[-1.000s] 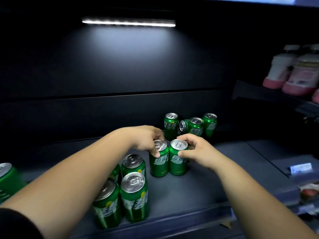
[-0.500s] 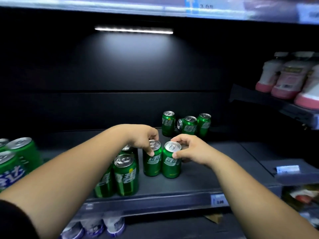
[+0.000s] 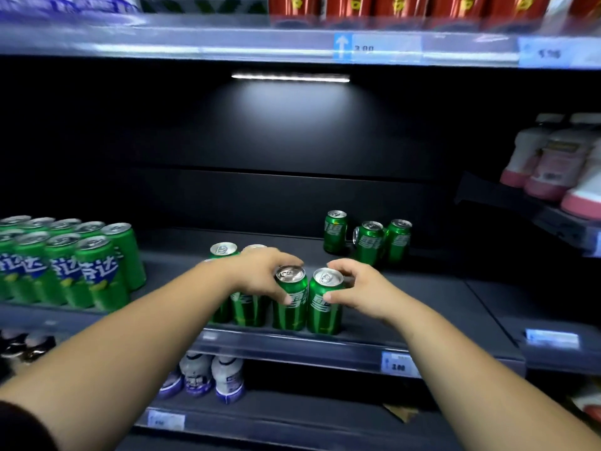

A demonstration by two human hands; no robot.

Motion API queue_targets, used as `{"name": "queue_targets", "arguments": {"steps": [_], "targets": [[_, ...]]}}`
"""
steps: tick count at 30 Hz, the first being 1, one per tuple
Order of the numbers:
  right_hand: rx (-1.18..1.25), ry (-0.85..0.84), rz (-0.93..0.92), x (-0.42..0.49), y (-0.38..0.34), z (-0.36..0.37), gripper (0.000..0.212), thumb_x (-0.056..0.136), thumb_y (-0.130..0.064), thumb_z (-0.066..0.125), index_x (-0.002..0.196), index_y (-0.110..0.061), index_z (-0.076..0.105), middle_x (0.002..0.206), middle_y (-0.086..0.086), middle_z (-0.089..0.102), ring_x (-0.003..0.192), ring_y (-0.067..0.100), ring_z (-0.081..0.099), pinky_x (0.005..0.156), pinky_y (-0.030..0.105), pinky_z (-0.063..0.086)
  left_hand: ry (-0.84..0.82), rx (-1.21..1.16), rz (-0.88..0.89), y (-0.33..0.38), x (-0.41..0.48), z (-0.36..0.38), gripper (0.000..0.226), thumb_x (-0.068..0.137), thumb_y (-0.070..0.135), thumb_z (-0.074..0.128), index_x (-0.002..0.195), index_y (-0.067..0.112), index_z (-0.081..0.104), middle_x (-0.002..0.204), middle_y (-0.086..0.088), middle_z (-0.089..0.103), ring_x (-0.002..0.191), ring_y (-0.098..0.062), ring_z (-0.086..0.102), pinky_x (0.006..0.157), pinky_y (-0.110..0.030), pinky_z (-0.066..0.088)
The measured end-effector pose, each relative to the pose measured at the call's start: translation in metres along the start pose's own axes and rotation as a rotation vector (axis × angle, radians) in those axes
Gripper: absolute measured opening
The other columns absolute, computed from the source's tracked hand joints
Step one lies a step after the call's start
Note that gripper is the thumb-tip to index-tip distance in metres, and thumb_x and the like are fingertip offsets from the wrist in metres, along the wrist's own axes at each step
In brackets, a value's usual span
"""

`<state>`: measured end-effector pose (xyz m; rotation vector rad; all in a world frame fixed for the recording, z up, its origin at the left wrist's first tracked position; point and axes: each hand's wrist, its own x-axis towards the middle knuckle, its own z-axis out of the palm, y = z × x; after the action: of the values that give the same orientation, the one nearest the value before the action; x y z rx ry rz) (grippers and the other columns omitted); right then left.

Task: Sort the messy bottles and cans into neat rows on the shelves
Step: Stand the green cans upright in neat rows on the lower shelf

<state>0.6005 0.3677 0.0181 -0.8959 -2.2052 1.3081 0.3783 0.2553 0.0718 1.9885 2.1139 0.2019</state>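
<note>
Two green soda cans stand side by side at the front edge of the dark shelf [image 3: 422, 288]. My left hand [image 3: 260, 275] grips the left can [image 3: 291, 304] from above, thumb on its front. My right hand [image 3: 357, 288] holds the right can [image 3: 325, 307] by its side, thumb on the label. Several more green cans [image 3: 224, 252] stand behind my left hand, partly hidden. Near the back, two cans [image 3: 335, 231] [image 3: 397, 239] stand upright, and a third [image 3: 369, 242] stands between them with one lying on its side behind it.
A neat block of taller green cans [image 3: 94, 271] fills the shelf's left end. Pink-and-white bottles [image 3: 553, 164] sit on a raised shelf at the right. Red cans [image 3: 390, 4] line the shelf above. White bottles [image 3: 211, 375] stand on the shelf below.
Both hands have drawn the two cans forward to the shelf's front edge. The camera has pulled back and tilted up, showing the shelf above and the can block at left.
</note>
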Motion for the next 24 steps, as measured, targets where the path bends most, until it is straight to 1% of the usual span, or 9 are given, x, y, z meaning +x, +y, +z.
{"name": "queue_targets", "arguments": {"steps": [3, 6, 9, 11, 13, 15, 18, 21, 24], "targets": [[-0.009, 0.014, 0.013, -0.003, 0.004, 0.004, 0.083, 0.048, -0.05, 0.082, 0.126, -0.037, 0.057, 0.126, -0.007, 0.064, 0.1, 0.013, 0.06, 0.086, 0.037, 0.051, 0.15, 0.068, -0.017, 0.005, -0.006, 0.008, 0.076, 0.075, 0.054, 0.077, 0.143, 0.037, 0.047, 0.139, 0.005, 0.057, 0.133, -0.02, 0.045, 0.115, -0.042, 0.027], [0.004, 0.04, 0.008, -0.006, 0.007, 0.009, 0.078, 0.055, -0.045, 0.082, 0.127, -0.044, 0.053, 0.133, -0.002, 0.062, 0.097, 0.014, 0.056, 0.084, 0.037, 0.048, 0.117, 0.128, -0.039, 0.008, -0.009, 0.005, 0.07, 0.078, 0.05, 0.075, 0.141, 0.039, 0.047, 0.136, 0.003, 0.056, 0.137, -0.022, 0.038, 0.12, -0.052, 0.01], [-0.017, 0.051, 0.01, -0.007, 0.008, 0.011, 0.071, 0.056, -0.052, 0.079, 0.121, -0.059, 0.051, 0.135, -0.001, 0.059, 0.097, 0.015, 0.055, 0.091, 0.042, 0.05, 0.066, 0.129, -0.032, 0.001, -0.011, -0.004, 0.068, 0.079, 0.045, 0.076, 0.14, 0.043, 0.047, 0.135, 0.001, 0.053, 0.14, -0.019, 0.03, 0.121, -0.052, -0.001], [-0.045, 0.04, 0.016, -0.006, 0.009, 0.014, 0.069, 0.057, -0.059, 0.076, 0.12, -0.067, 0.049, 0.138, -0.004, 0.057, 0.105, 0.014, 0.057, 0.098, 0.042, 0.051, 0.048, 0.12, -0.025, -0.004, -0.011, -0.006, 0.067, 0.081, 0.043, 0.075, 0.141, 0.045, 0.045, 0.139, 0.002, 0.051, 0.143, -0.018, 0.026, 0.121, -0.051, -0.002], [-0.083, 0.036, 0.009, -0.008, 0.007, 0.018, 0.076, 0.058, -0.06, 0.073, 0.129, -0.062, 0.045, 0.141, -0.008, 0.054, 0.122, 0.013, 0.057, 0.107, 0.044, 0.048, 0.026, 0.131, -0.002, -0.006, -0.01, -0.005, 0.069, 0.081, 0.045, 0.074, 0.142, 0.045, 0.043, 0.142, 0.007, 0.05, 0.147, -0.019, 0.02, 0.121, -0.054, -0.001], [-0.105, 0.038, 0.001, -0.01, 0.002, 0.02, 0.084, 0.06, -0.053, 0.079, 0.137, -0.05, 0.045, 0.141, -0.008, 0.055, 0.126, 0.012, 0.055, 0.109, 0.042, 0.046, 0.033, 0.163, 0.035, -0.005, -0.008, 0.0, 0.074, 0.075, 0.054, 0.075, 0.141, 0.043, 0.044, 0.134, 0.01, 0.053, 0.145, -0.021, 0.021, 0.12, -0.057, 0.0], [-0.127, 0.019, 0.008, -0.006, -0.004, 0.014, 0.078, 0.07, -0.019, 0.088, 0.137, -0.034, 0.05, 0.134, -0.005, 0.059, 0.122, 0.013, 0.058, 0.108, 0.038, 0.047, 0.112, 0.192, 0.077, -0.006, -0.004, 0.003, 0.069, 0.073, 0.057, 0.076, 0.135, 0.045, 0.049, 0.114, 0.015, 0.049, 0.14, -0.02, 0.028, 0.12, -0.055, 0.001], [-0.145, 0.026, 0.018, -0.004, -0.01, 0.013, 0.068, 0.073, -0.004, 0.085, 0.127, -0.032, 0.055, 0.125, -0.007, 0.063, 0.116, 0.014, 0.062, 0.102, 0.034, 0.051, 0.036, 0.155, 0.115, -0.011, 0.0, -0.004, 0.067, 0.075, 0.047, 0.079, 0.135, 0.045, 0.049, 0.131, 0.013, 0.054, 0.142, -0.017, 0.023, 0.12, -0.053, -0.004], [-0.124, 0.036, 0.022, -0.003, -0.01, 0.018, 0.07, 0.074, -0.003, 0.083, 0.13, -0.033, 0.053, 0.127, -0.009, 0.063, 0.118, 0.012, 0.061, 0.105, 0.033, 0.05, -0.019, 0.175, 0.151, -0.015, 0.004, -0.009, 0.071, 0.073, 0.044, 0.08, 0.135, 0.045, 0.046, 0.135, 0.009, 0.053, 0.143, -0.017, 0.025, 0.12, -0.053, -0.001]]}}
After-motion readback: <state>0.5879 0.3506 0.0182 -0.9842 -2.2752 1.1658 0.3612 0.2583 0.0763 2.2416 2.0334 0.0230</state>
